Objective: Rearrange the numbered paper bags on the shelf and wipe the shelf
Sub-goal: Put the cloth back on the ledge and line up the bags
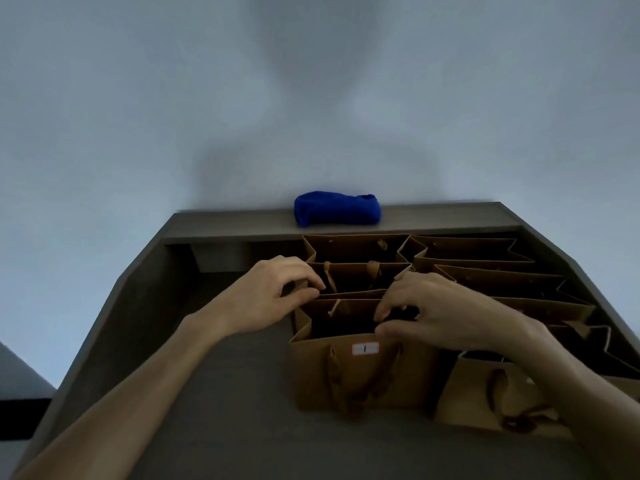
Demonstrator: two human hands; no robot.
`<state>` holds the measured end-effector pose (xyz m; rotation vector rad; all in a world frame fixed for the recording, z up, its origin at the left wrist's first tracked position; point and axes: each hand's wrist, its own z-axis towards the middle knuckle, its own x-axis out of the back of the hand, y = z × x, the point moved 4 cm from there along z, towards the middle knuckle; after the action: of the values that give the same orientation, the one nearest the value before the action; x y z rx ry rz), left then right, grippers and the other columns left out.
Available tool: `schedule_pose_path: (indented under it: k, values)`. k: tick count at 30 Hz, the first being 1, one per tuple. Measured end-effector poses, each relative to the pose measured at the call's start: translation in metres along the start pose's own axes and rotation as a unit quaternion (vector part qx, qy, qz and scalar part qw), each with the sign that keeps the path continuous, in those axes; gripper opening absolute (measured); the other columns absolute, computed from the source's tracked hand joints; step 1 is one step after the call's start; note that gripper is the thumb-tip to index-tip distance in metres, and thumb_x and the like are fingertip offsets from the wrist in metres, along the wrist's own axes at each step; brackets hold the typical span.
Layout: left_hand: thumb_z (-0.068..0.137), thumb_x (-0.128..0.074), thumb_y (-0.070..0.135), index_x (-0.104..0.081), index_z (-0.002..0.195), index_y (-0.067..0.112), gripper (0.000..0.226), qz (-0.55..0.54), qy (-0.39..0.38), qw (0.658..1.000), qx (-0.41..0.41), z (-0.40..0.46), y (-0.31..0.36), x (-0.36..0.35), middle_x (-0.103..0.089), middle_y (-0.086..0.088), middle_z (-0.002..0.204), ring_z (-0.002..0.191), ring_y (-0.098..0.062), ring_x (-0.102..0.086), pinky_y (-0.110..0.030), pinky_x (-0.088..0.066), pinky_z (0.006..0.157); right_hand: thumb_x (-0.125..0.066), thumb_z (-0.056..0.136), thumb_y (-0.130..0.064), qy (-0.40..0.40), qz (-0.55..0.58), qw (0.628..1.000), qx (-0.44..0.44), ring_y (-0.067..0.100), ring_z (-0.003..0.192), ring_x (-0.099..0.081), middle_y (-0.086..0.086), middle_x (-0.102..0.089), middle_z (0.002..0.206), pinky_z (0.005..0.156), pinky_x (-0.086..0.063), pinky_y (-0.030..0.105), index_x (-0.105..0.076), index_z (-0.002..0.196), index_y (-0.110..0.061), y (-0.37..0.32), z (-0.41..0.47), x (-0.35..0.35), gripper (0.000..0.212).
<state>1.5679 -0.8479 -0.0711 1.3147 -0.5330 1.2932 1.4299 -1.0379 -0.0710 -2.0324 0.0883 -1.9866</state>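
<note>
Several brown paper bags stand open on a dark grey shelf (225, 393). The nearest one, bag 1 (360, 379), carries a white label with the number 1. My left hand (277, 289) pinches the left rim of the bag behind bag 1 (349, 277). My right hand (440, 310) grips the top edge on the right of bag 1, thumb in front and fingers inside. A third bag (356, 247) stands behind those two. A blue cloth (337, 208) lies bunched on the shelf's raised back ledge, away from both hands.
More brown bags fill the right half of the shelf (491, 261), one at the front right (485, 400) partly hidden by my right forearm. A pale wall rises behind. The shelf's left side panel (138, 306) slopes down.
</note>
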Motion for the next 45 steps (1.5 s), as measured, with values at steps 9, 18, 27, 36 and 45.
schedule_pose_path:
  k: [9, 18, 27, 36, 45]
  values:
    - [0.093, -0.057, 0.015, -0.065, 0.114, 0.027, 0.025, -0.017, -0.028, 0.999, 0.006, 0.009, -0.011, -0.011, -0.062, 0.014, 0.113, 0.105, 0.005, -0.059, -0.024, -0.052, 0.093, -0.053, 0.097, -0.036, 0.02, 0.007, 0.999, -0.045, -0.005, 0.09, -0.053, -0.021, -0.054, 0.098, 0.073, -0.038, 0.01, -0.066, 0.109, -0.028, 0.0, 0.013, -0.001, 0.019]
    - [0.095, -0.055, 0.025, -0.064, 0.114, 0.028, 0.021, -0.019, -0.038, 0.999, 0.027, 0.004, -0.006, -0.013, -0.061, 0.015, 0.111, 0.104, 0.004, -0.057, -0.019, -0.045, 0.092, -0.048, 0.097, -0.042, -0.01, -0.051, 0.998, -0.031, 0.0, 0.106, -0.048, -0.012, -0.058, 0.117, 0.095, -0.04, 0.022, -0.058, 0.121, -0.03, -0.02, -0.004, -0.015, 0.028]
    - [0.091, -0.059, 0.035, -0.065, 0.111, 0.03, 0.022, 0.068, -0.003, 0.997, 0.036, 0.012, -0.005, -0.011, -0.064, 0.01, 0.108, 0.096, -0.004, -0.048, -0.021, -0.037, 0.078, -0.038, 0.097, -0.045, 0.124, -0.105, 0.983, 0.088, 0.001, 0.088, -0.059, -0.015, -0.066, 0.095, 0.077, -0.051, 0.021, -0.065, 0.102, -0.032, -0.058, -0.042, -0.042, 0.031]
    - [0.092, -0.06, 0.032, -0.067, 0.113, 0.028, 0.023, 0.112, -0.043, 0.992, 0.037, 0.028, 0.007, -0.019, -0.061, 0.006, 0.109, 0.092, -0.001, -0.044, -0.02, -0.033, 0.08, -0.043, 0.097, -0.041, 0.147, -0.077, 0.981, 0.097, 0.004, 0.088, -0.061, -0.012, -0.067, 0.094, 0.075, -0.053, 0.026, -0.067, 0.102, -0.028, -0.059, -0.042, -0.042, 0.028]
    - [0.09, -0.063, 0.024, -0.07, 0.107, 0.024, 0.018, 0.008, -0.063, 0.998, 0.021, 0.009, 0.01, -0.011, -0.069, 0.009, 0.111, 0.1, 0.003, -0.06, -0.011, -0.038, 0.088, -0.043, 0.096, -0.044, 0.155, -0.075, 0.981, 0.085, 0.005, 0.098, -0.057, -0.012, -0.065, 0.102, 0.079, -0.051, 0.026, -0.065, 0.105, -0.03, -0.051, -0.039, -0.046, 0.027]
